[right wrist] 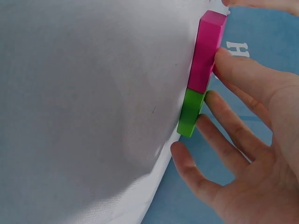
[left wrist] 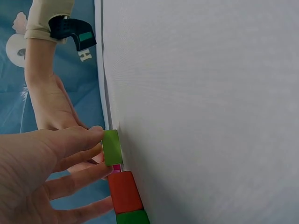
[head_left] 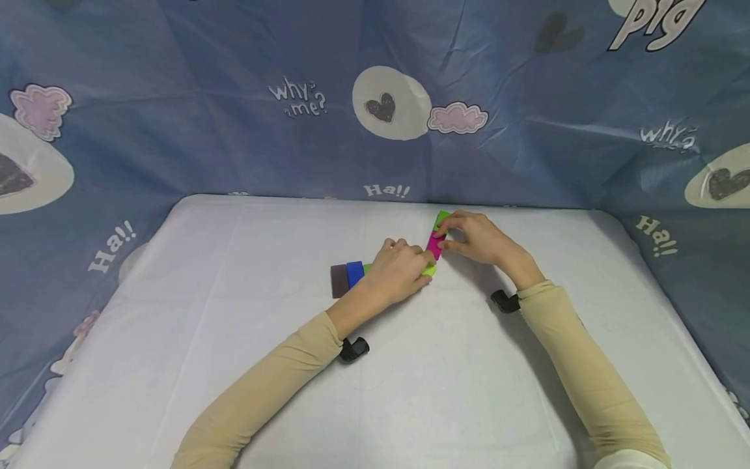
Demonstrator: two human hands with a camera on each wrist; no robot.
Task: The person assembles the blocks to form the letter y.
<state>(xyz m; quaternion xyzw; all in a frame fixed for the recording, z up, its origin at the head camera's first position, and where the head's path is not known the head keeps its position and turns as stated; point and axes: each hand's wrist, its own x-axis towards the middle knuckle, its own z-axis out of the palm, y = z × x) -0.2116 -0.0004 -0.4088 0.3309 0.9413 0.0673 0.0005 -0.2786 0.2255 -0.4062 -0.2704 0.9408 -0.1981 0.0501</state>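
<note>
A row of coloured blocks lies on the white table in the head view, with a brown block (head_left: 339, 281) at its left end and a blue block (head_left: 355, 273) beside it. My left hand (head_left: 400, 270) covers the row's middle. Its thumb and fingers pinch a lime green block (left wrist: 111, 147) at the right end, close to a red block (left wrist: 125, 192) and a dark green block (left wrist: 133, 218). My right hand (head_left: 477, 238) pinches a magenta block (right wrist: 205, 53) between thumb and index finger. Its other fingers touch a bright green block (right wrist: 190, 112) set end to end with the magenta one.
The white table (head_left: 281, 241) meets a blue printed cloth (head_left: 234, 130) behind the blocks. Black wrist devices (head_left: 354, 350) sit at both sleeves, near the tabletop. White tabletop surrounds the row in front and at the sides.
</note>
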